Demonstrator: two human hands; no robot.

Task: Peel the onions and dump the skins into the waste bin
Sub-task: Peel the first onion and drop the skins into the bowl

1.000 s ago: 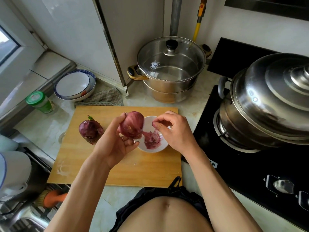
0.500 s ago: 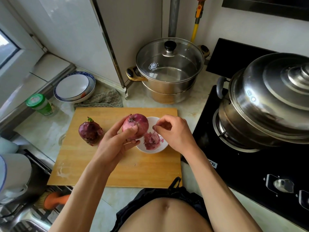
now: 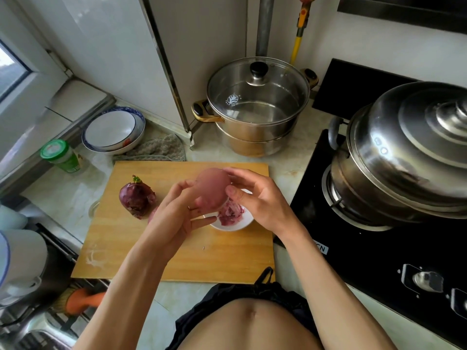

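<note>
A pale marbled surface [image 3: 298,145] carries a black glass gas hob [image 3: 379,238] with a large domed steel steamer pot [image 3: 409,152], and a steel stockpot with a glass lid [image 3: 257,107] behind a rectangular wooden cutting board [image 3: 151,248]. On the board stands a small white bowl [image 3: 242,224] holding purple onion skins [image 3: 231,212]. Above it, blurred, a pink peeled onion [image 3: 212,188] is held between both hands: the left hand [image 3: 174,218] cups it from the left with curled fingers, and the right hand [image 3: 260,198] grips it, thumb on its front. A dark purple unpeeled onion [image 3: 136,198] lies on the board, left of the hands.
</note>
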